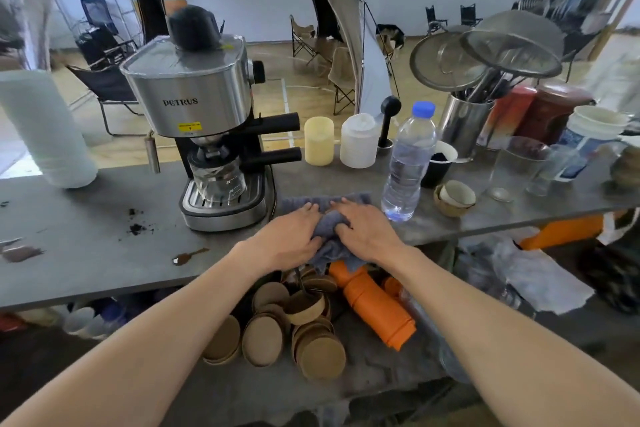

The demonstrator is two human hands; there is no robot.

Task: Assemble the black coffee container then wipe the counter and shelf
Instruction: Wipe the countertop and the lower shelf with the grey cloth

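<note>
While both hands, left (291, 239) and right (367, 234), bunch the grey cloth (329, 215), their thumbs stay hidden.

1. Silver Petrus espresso machine (194, 104) at centre left, glass carafe (219, 180) seated on its drip tray.
2. White paper towel roll (45, 128) upright at far left.
3. Clear water bottle (408, 163) with blue cap, right of the machine.
4. Pale yellow cup (319, 145) just beside a white plastic jar (358, 141), behind the bottle.
5. Black-handled tamper (387, 121) upright behind the jar.
6. Steel utensil holder (464, 125) stuffed with mesh strainers (485, 52).
7. Nested small bowls (455, 198) near an empty drinking glass (516, 166).
8. Brown paper lids (277, 333) heaped below, next to orange plastic pieces (377, 308).
</note>
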